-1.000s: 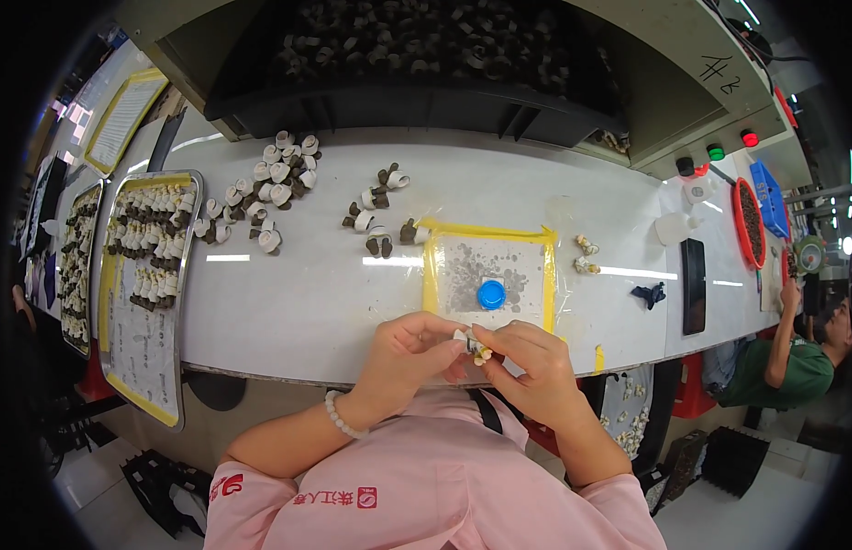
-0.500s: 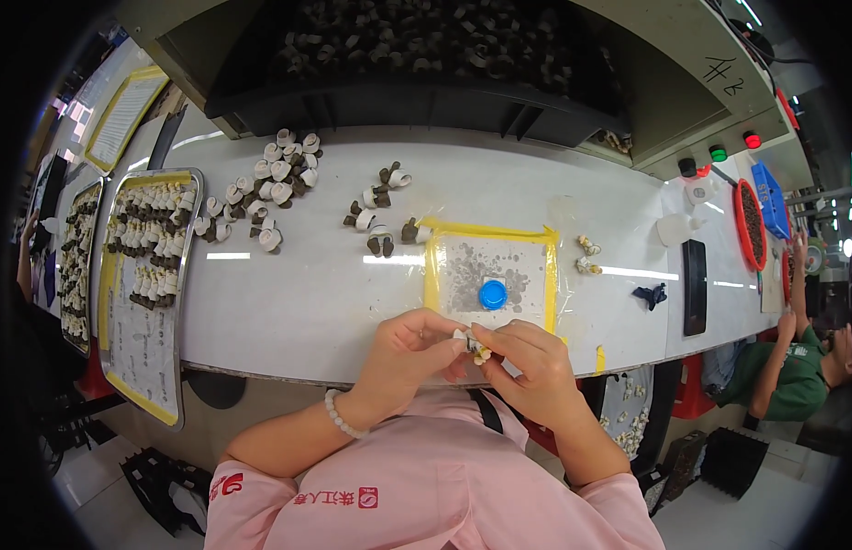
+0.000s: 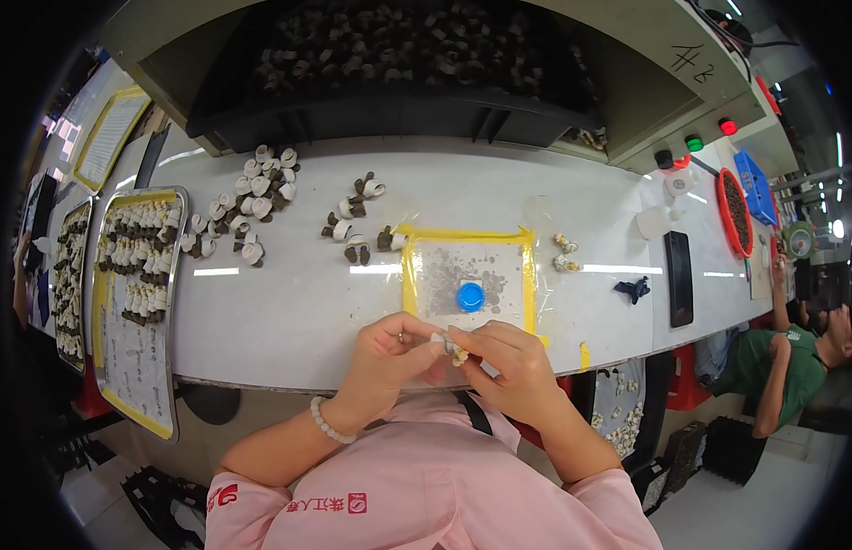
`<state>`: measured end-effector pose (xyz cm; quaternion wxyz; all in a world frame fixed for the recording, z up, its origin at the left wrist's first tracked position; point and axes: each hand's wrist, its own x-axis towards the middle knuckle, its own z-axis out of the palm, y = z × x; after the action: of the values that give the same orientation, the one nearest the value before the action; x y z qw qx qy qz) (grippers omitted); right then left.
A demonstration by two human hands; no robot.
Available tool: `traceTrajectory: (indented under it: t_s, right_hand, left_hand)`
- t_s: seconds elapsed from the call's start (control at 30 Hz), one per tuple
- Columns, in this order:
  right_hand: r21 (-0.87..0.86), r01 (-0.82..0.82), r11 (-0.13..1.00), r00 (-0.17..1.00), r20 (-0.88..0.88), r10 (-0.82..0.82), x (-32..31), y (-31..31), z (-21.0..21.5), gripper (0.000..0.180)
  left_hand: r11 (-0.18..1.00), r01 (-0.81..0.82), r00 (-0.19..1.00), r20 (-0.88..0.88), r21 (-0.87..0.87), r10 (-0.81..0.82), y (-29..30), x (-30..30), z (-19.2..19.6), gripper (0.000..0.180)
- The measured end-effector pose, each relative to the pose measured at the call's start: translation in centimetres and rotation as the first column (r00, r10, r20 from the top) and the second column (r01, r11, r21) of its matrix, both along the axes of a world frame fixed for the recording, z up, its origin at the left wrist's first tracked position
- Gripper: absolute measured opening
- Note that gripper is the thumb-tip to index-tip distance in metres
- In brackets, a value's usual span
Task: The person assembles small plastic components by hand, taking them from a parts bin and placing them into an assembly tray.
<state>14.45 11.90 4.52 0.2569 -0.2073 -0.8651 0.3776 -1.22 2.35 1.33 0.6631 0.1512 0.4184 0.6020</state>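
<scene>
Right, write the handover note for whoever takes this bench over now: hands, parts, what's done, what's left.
Left hand: grip shut on a small white-and-tan part, at the near table edge.
Right hand: fingers pinch the same part from the other side.
Parts: loose piles of white-and-dark pieces and on the white table; rows filled in the metal tray at left; two pieces right of the yellow-taped mat with its blue cap.
Done: part of the tray is filled.
Left: the loose piles lie unsorted.
</scene>
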Motion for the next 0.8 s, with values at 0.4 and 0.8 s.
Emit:
traceTrajectory:
  t_s: [0.4, 0.8]
  right_hand:
    - [0.030, 0.199, 0.980, 0.979, 0.031, -0.200, 1.9, 3.3, 0.8, 0.033]
    - [0.159, 0.416, 0.895, 0.878, 0.187, -0.441, 5.5, 8.2, -1.7, 0.019]
  left_hand:
    - [0.998, -0.058, 0.989, 0.133, -0.028, 0.061, -1.7, -2.9, 1.1, 0.017]
    - [0.624, -0.642, 0.030, -0.799, 0.445, 0.601, -15.5, -20.6, 6.7, 0.027]
